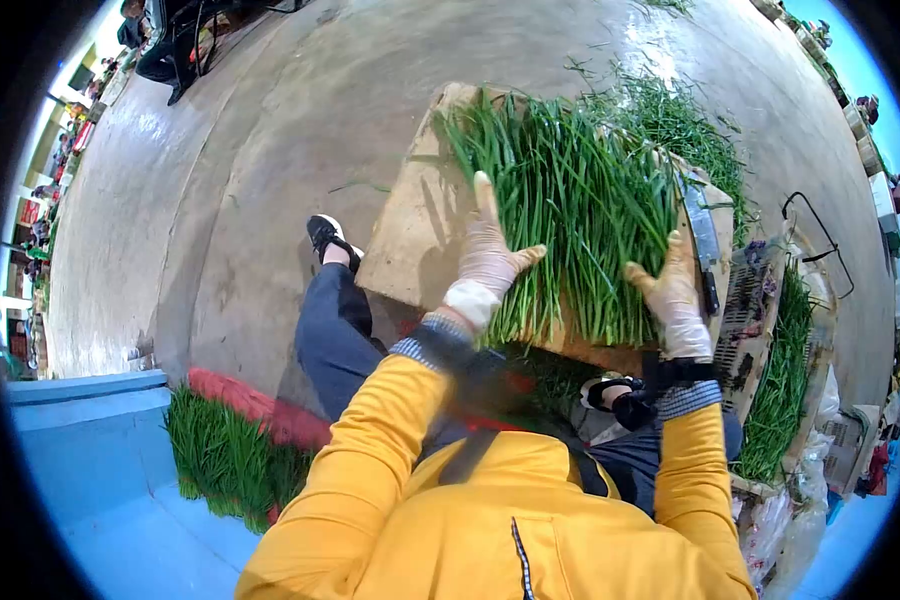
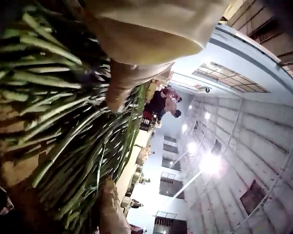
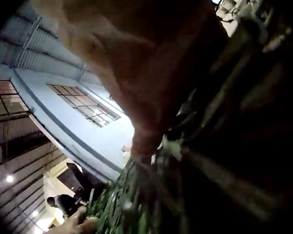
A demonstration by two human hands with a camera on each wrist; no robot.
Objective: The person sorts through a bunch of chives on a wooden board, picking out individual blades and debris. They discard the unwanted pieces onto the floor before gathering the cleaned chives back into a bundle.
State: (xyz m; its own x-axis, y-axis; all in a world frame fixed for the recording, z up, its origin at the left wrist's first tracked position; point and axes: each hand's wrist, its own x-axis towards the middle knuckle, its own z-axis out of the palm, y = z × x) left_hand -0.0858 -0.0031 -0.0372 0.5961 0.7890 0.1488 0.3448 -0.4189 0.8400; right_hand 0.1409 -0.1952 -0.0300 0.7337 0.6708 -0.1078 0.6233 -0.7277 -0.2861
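A wide layer of long green chives lies across a wooden board, their cut ends toward the person. Both hands wear thin pale gloves. Along the left side of the layer, the left hand has its fingers straight and pointing away, its thumb spread over the stalks. The right hand flanks the opposite side, fingers extended and thumb touching the outer stalks. Just right of it on the board lies a knife with a broad blade and black handle. In the left wrist view, stalks fan out beneath the glove.
Loose green leaves are heaped beyond the board. A crate and more chives stand at the right. Another bundle lies by red cloth at lower left. Someone sits far off at upper left.
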